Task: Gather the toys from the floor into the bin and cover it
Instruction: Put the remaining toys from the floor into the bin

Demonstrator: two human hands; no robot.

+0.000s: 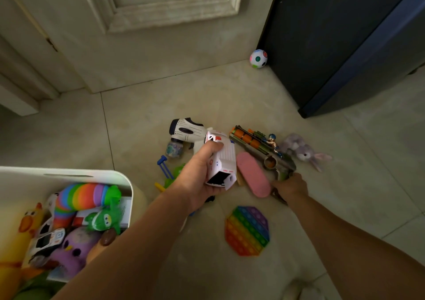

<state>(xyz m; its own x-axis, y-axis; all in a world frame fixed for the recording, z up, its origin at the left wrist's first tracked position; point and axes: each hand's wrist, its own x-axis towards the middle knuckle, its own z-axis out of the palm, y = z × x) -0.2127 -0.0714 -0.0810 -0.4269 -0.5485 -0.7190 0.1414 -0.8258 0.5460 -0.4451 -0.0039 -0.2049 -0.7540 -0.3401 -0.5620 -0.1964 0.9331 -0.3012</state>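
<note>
The pop mat (247, 230) has rainbow stripes, and the slug toy (85, 196) in the white bin (115, 175) too. The ball (258, 58) is white with coloured dots; the rabbit (301, 149) is grey-purple.

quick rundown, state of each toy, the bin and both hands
bin: open, part full
left hand: holds white truck, lifted
right hand: gripping dart gun on floor
rainbow pop mat: flat on floor
bunny: lying on floor
ball: by the dark cabinet

Bin (110, 177) left of the floor toys (ball (258, 58) far behind), pop mat (247, 230) nearest
</note>
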